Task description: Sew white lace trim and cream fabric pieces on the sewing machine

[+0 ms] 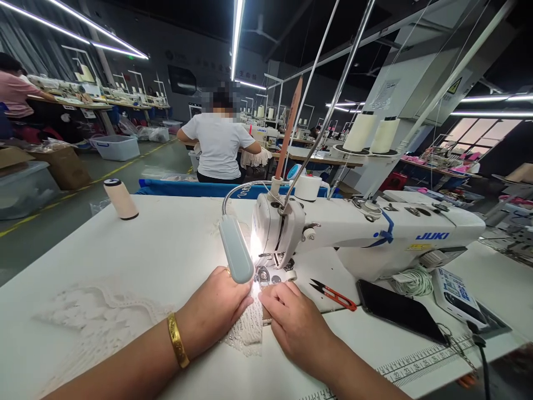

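Observation:
White lace fabric (246, 328) lies below the needle area of a white JUKI sewing machine (328, 225). My left hand (216, 305), with a gold bracelet at the wrist, grips the lace from the left, its fingertips partly hidden by the lamp head. On the lace's right edge my right hand (293, 316) is closed, fingers curled and pressed near the presser foot (263, 274). A grey-green lamp (235, 250) on a bent metal neck lights the spot. More pale lace (104, 316) spreads over the table beyond my left forearm.
Red-handled thread snips (335, 295), a black phone (402, 311), a white boxy device (458, 297) and a coiled cord (413, 280) lie right of my hands. A thread cone (120, 199) stands at the table's far left. Ahead, a person in a white shirt (219, 144) sits.

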Demonstrator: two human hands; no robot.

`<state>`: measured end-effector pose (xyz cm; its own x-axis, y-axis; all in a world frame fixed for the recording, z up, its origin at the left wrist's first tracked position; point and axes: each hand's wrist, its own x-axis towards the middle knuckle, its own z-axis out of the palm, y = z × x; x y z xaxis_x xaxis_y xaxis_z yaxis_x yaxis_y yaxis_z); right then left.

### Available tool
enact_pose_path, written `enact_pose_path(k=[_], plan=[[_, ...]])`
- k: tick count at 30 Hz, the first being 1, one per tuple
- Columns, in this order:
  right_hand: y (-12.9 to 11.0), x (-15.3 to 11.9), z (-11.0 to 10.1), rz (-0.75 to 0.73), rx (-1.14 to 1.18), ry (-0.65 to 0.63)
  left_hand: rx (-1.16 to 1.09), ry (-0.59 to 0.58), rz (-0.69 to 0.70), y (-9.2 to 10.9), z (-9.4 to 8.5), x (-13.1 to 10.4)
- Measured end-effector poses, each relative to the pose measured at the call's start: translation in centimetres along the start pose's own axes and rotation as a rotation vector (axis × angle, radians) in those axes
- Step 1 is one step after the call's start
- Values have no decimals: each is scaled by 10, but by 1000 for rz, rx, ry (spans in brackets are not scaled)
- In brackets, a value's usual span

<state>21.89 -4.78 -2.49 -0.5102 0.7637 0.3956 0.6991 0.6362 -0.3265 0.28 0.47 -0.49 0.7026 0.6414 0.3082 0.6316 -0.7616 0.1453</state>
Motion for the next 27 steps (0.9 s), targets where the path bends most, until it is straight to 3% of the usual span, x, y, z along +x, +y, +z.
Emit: enact_pose_path(k=[5,10,13,16,23,27], plan=[[1,0,1,18,-7,-10,39,17,-5,1,-8,0],[3,-2,1,-9,29,18,-38,8,116,15,-15,-7],[4,-3,2,-38,40,43,-85,66,146,21,-12,-10],[4,-5,2,-67,51,57,-144,104,136,20,-9,-10],[-1,-2,-6,-187,80,41,-339,22,36,12,-20,-8],[-3,0,-7,-205,62,27,-339,23,60,13,-18,-7]])
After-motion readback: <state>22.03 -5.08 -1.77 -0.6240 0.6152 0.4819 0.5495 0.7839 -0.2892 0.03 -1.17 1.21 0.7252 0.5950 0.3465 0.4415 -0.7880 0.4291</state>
